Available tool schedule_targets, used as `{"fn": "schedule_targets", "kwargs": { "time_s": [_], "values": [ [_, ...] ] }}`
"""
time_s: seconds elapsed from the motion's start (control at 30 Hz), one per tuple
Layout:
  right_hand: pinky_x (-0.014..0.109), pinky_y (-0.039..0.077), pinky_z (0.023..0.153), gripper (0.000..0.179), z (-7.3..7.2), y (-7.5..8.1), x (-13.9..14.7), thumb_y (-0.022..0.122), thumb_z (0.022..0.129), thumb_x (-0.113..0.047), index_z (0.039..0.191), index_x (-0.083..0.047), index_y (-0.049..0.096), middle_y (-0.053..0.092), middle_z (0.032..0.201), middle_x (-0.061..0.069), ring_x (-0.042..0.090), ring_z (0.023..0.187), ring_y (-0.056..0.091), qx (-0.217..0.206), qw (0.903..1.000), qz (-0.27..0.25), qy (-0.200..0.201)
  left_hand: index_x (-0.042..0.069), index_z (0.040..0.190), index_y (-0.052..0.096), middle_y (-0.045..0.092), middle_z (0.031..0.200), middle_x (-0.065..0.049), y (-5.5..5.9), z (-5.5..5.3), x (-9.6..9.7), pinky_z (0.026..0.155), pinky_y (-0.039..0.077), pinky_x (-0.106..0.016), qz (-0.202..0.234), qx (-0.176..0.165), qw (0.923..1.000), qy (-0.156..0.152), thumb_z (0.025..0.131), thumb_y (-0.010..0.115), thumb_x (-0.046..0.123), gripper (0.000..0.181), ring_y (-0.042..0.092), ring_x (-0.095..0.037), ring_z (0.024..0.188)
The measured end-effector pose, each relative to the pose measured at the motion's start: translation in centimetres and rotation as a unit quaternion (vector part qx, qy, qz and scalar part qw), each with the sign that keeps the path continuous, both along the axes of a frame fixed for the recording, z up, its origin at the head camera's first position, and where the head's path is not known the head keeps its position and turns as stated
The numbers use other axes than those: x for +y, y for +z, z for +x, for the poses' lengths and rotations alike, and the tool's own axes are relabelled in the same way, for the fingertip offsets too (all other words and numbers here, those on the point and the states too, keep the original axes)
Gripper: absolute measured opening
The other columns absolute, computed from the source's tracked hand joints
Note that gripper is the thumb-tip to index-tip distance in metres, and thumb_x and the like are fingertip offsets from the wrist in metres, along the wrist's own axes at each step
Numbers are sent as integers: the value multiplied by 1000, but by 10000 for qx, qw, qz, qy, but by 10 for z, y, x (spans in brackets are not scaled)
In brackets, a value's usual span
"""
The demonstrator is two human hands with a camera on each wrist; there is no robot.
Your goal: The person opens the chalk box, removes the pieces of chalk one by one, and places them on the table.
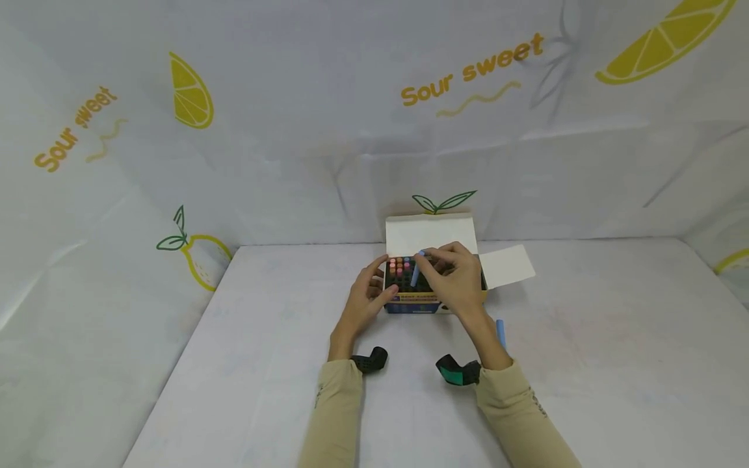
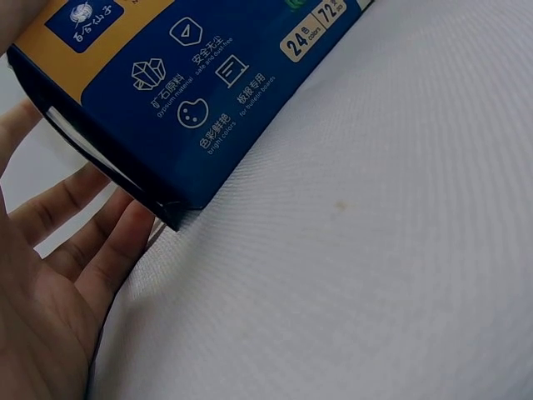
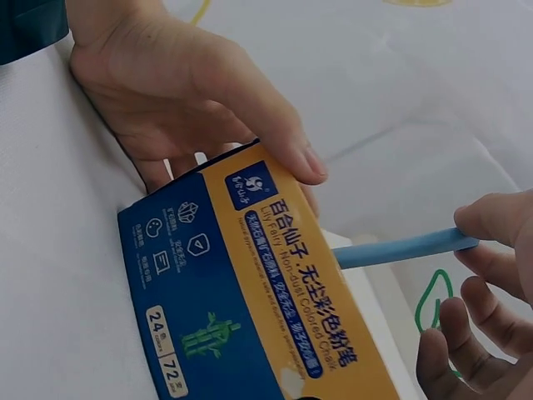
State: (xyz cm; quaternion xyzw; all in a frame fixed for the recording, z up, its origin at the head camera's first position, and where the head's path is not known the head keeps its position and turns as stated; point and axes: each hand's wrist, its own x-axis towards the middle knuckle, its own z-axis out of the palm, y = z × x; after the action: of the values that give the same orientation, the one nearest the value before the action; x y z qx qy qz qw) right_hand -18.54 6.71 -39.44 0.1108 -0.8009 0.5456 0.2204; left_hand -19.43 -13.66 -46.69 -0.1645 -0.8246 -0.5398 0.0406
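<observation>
The box (image 1: 412, 300) sits mid-counter (image 1: 585, 364), flap up. The left hand (image 1: 367, 296) steadies its left side, grip wrapped round the corner. The right hand (image 1: 453, 273) pinches a blue chalk (image 1: 416, 272) over the open top, above the sticks (image 1: 399, 266) inside.

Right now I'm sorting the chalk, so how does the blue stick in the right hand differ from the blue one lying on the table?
The held chalk is pinched by the right hand over the open box, tilted; the loose chalk lies flat on the table, untouched, beside the right wrist. The held one shows almost whole; the loose one is partly hidden by the arm. Both are light blue sticks.
</observation>
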Motion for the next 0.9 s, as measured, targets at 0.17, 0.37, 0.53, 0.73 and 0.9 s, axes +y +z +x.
{"fn": "schedule_targets", "kwargs": {
  "time_s": [0.17, 0.37, 0.53, 0.73, 0.9],
  "values": [
    [15, 50, 65, 20, 7, 7, 9, 80, 87, -9, 101, 5, 80, 66, 91, 17, 7, 70, 58, 16, 9999, 115, 42, 32, 158, 38, 53, 130, -16, -5, -2, -3, 91, 53, -39, -16, -3, 10000, 79, 96, 64, 49, 69, 58, -23, 101],
    [14, 48, 65, 18, 19, 16, 25, 79, 87, -7, 100, 6, 79, 64, 88, 17, 2, 70, 56, 95, 9996, 267, 74, 34, 158, 37, 53, 131, -14, -5, -3, -5, 91, 53, -40, -98, 19, 9999, 120, 97, 65, 43, 68, 58, -23, 102],
    [14, 47, 62, 14, 29, 23, 40, 78, 88, -8, 98, 2, 81, 64, 88, 13, 1, 69, 55, 43, 9987, 500, 59, 33, 159, 35, 53, 130, -16, -5, -4, -4, 89, 52, -38, -126, 35, 9999, 59, 97, 64, 45, 69, 58, -22, 101],
    [17, 51, 63, 14, 42, 23, 59, 78, 89, -10, 97, 1, 81, 65, 89, 11, -3, 71, 57, -40, 9965, 839, 17, 32, 159, 36, 53, 131, -16, -6, -3, -2, 90, 52, -38, -100, 10, 9999, 58, 96, 64, 47, 70, 57, -22, 101],
    [18, 52, 64, 13, 51, 20, 81, 78, 87, -6, 95, 3, 80, 65, 88, 12, -6, 74, 55, -164, 9926, 1195, 121, 32, 158, 37, 53, 130, -16, -6, -3, 0, 91, 53, -40, -80, -6, 10000, 23, 96, 64, 48, 70, 58, -22, 101]
  ]
}}
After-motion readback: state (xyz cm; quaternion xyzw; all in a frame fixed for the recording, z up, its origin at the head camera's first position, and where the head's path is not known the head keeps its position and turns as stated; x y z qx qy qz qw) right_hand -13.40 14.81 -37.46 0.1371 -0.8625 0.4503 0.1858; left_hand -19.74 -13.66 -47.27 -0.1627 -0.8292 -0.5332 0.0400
